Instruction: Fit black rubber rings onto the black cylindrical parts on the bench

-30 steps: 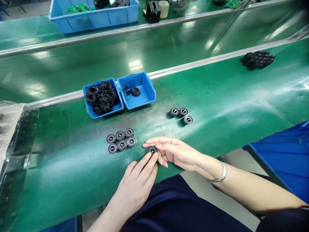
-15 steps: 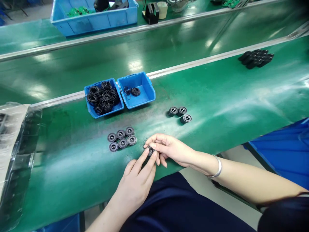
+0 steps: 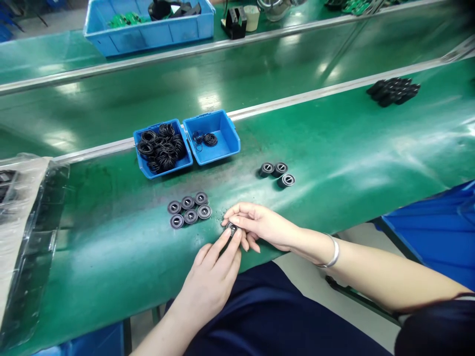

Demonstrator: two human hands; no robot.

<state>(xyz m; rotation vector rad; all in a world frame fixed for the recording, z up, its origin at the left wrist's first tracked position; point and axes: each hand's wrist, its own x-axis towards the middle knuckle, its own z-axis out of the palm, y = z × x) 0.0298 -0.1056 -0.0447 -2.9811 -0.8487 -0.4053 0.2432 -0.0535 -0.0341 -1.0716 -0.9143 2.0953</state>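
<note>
Between my two hands, near the front edge of the green bench, is a small round black part, partly covered by fingers. My left hand presses its fingertips on the part from the front left. From the right, my right hand grips the same part with thumb and fingers. Just to the left stand several similar round black parts in two rows. Three taller black cylinders with pale marks on top stand beyond my right hand.
A blue bin full of black rings stands beside another blue bin with a few rings. A cluster of black parts lies far right, and clear plastic trays at left. Behind is a larger blue crate.
The view has shifted slightly. Both hands stay on the small round part, which shows a little more of its top face; the other parts have not moved on the bench.
</note>
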